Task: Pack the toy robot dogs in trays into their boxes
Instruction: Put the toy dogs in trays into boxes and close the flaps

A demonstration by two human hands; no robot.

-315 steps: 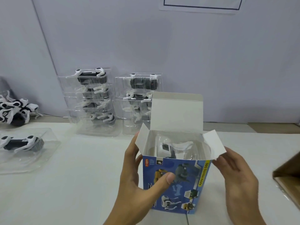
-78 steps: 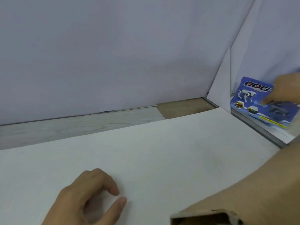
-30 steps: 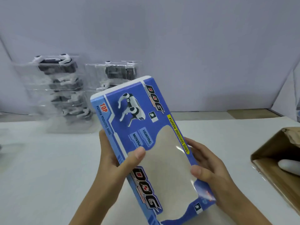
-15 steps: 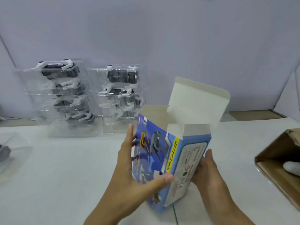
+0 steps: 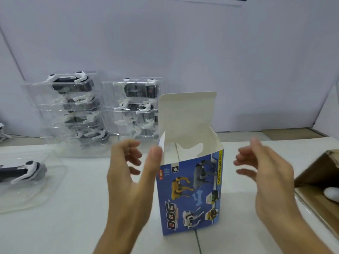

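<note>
A blue toy-dog box [image 5: 190,195] stands upright on the white table, its top lid raised and its inside empty. My left hand [image 5: 128,173] hovers just left of the box with relaxed fingers; the thumb lies close to the left side flap. My right hand [image 5: 264,173] is off the box to the right, fingers loose, holding nothing. A clear tray with a black-and-white robot dog [image 5: 22,173] lies flat at the left. Two stacks of such trays [image 5: 73,110] [image 5: 135,107] stand at the back against the wall.
A brown cardboard carton [image 5: 319,195] lies open at the right edge with a white object inside. More loose robot dogs [image 5: 2,132] show at the far left edge. The grey wall closes the back of the table.
Both hands have let go of the box, which now stands squarely on the table with its printed side toward me; half a second ago they held it turned at an angle.
</note>
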